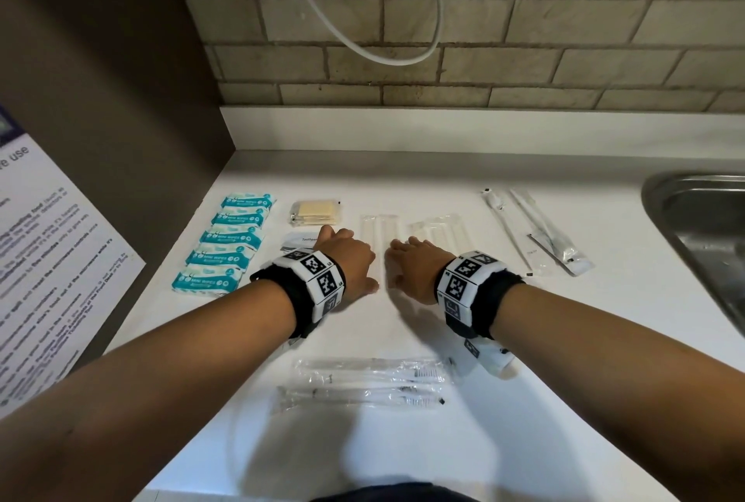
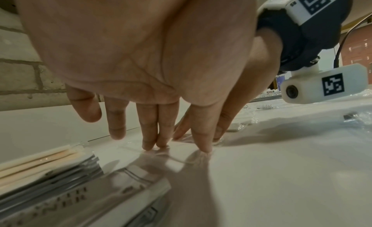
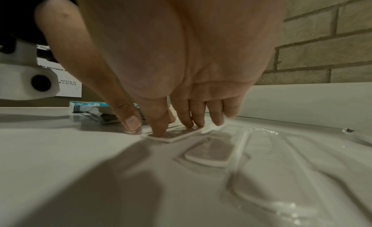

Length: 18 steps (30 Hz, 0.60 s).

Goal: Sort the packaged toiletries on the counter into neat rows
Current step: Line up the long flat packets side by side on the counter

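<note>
Both hands lie low over the middle of the white surface (image 1: 524,441), fingers extended and only slightly bent. The left hand (image 1: 348,265) presses its fingertips (image 2: 148,145) on a flat clear packet (image 1: 379,243); nothing is gripped. The right hand (image 1: 415,265) sets its fingertips (image 3: 159,133) on the same packet, where a thin white card edge shows under the film in the right wrist view; it too pinches nothing. A second clear packet (image 1: 437,229) lies just to the right.

Around them: a column of five teal wipes packs (image 1: 225,243) at far left, a bundle of sticks (image 1: 316,212) and a toothpaste sachet (image 1: 300,241) beside the left hand, two bagged toothbrushes (image 1: 363,382) lying crosswise near the body, two long sleeves (image 1: 536,235) toward the sink (image 1: 701,215).

Handling, as judged: the clear packet appears very light, thin and flat, with slick film over a fairly stiff insert. It should slide readily under light fingertip pressure, so squaring it against its neighbour by pushing seems easier than lifting. To lift it, a nail or fingertip under a long edge, then a pinch at that edge, would probably serve; the film may crinkle and slip. The wipes packs look soft and squashy, best taken by the sides. Sorting seems well advanced, with the toothbrushes not yet aligned with the rows.
</note>
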Motion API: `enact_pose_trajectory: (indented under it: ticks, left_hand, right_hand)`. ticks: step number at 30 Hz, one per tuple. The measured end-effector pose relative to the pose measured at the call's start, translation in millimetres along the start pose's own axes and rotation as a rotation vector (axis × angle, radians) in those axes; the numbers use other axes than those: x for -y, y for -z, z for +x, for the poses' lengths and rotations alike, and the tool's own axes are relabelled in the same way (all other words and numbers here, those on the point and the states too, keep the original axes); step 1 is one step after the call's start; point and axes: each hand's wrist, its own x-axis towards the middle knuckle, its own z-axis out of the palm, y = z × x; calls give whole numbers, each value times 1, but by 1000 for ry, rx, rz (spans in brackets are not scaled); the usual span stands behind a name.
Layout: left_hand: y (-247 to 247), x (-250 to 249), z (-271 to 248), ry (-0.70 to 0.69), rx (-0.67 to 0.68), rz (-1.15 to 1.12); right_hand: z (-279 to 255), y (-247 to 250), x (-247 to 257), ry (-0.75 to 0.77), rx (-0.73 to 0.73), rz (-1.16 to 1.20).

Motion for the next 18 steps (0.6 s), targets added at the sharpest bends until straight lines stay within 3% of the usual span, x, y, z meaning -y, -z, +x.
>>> enact_pose_trajectory:
  ticks: [11,18]
  left_hand:
    - [25,-25,4,-32,-120,-83]
    - [25,-63,16,-106,-70,-51]
  right_hand:
    - [-19,18,-34,-113,-54,23]
    - [-29,11,-53,-111,8,7]
